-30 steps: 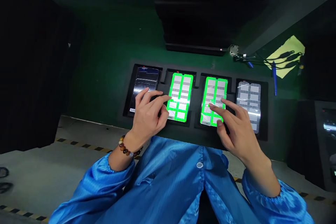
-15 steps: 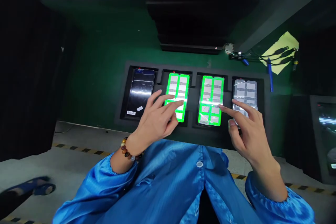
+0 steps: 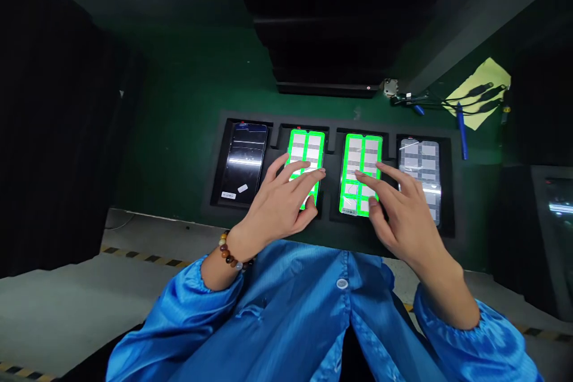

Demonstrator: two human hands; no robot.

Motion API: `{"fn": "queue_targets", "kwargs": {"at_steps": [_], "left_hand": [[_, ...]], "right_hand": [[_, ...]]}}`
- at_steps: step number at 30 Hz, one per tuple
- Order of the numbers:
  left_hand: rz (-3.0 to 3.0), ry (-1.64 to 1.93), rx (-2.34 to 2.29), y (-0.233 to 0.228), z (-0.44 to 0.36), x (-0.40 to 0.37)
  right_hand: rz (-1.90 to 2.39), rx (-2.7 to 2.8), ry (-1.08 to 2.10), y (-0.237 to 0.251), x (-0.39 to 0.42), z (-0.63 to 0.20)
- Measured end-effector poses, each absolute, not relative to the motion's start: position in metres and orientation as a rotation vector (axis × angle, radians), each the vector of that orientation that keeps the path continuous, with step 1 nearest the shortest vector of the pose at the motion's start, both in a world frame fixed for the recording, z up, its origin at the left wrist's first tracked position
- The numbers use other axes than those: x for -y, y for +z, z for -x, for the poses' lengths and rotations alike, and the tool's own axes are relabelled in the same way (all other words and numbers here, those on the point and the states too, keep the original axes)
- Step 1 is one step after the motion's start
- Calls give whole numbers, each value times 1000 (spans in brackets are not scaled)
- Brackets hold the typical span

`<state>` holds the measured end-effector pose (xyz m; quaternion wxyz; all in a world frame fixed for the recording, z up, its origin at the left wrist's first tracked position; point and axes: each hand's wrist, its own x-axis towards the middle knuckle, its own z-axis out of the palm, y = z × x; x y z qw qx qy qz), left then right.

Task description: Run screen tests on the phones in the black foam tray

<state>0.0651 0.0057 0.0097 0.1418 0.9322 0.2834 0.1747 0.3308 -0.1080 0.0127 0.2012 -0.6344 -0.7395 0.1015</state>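
Observation:
Several smartphones lie in a row in a black tray. The far-left smartphone has a dark screen and small white stickers. Over the second smartphone, lit with green bars and pale blocks, my left hand spreads its fingers. My right hand is open too, its index fingertip at the third smartphone, which shows the same green pattern. Whether the fingertips touch the glass I cannot tell. At the right end, partly behind my right hand, a smartphone shows a grey block pattern.
A blue pen lies right of the tray beside yellow paper with black cables across it. Behind the tray stands a black box-like shape. Dark curtains hang at the left. The green tabletop ends near my blue coat.
My right hand has moved left, from beside the fourth smartphone onto the third. My left hand stays over the second with a slight shift. The view has shifted a little.

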Motion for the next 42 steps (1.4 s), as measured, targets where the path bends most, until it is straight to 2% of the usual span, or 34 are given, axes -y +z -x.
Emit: {"fn": "queue_targets", "kwargs": {"at_steps": [9,17,26,36,42], "left_hand": [[-2634,534,-1185,8,-40,-18],[-2687,497,-895,11,-76,-13],[-2621,528,-1275,6,-51,-29],[-2712,375,-1028,17,-97,-24],[-2645,398,-1274,11,-74,-28]], "right_hand": [[1904,1944,256,11,107,-340],[1785,2025,261,8,85,-310],[2004,1873,155,13,94,-343],[1806,1996,229,9,56,-307],[1940,1906,208,11,72,-330]]}}
